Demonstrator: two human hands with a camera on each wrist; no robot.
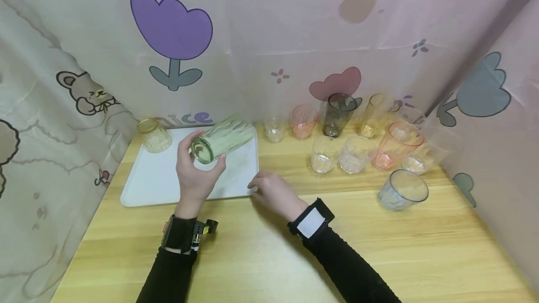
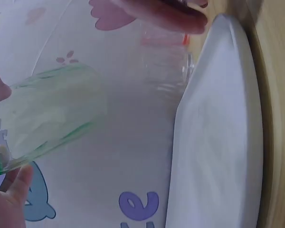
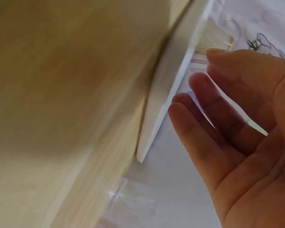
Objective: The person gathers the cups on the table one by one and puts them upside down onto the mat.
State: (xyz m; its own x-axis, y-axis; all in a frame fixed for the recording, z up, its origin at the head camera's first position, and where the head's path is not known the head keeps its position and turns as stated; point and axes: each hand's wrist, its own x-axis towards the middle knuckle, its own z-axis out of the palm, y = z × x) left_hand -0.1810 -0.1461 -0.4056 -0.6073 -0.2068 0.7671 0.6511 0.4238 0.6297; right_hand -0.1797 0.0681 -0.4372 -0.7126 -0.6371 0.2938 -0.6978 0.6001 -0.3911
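Gripping a green glass (image 1: 221, 142) sideways over the white tray (image 1: 151, 182), the left hand (image 1: 194, 179) curls round it. Right hand (image 1: 274, 194) rests relaxed, holding nothing, at the tray's corner. The backdrop (image 1: 269, 27) reads "nice" (image 1: 190, 118).

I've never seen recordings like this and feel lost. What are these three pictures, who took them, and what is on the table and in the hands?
There is no machine here: a person in black sleeves wears three cameras. The wide picture comes from a camera on the head; the two close ones come from cameras strapped to each wrist.

On the light wooden table lies a flat white rectangular tray. A short yellow-tinted cup stands at its far left corner, and a cluster of clear and tinted plastic cups stands to the right.

The left hand holds a green see-through plastic cup tipped on its side above the tray, in a firm grip. The right hand holds nothing; its fingers are at the tray's near right corner.
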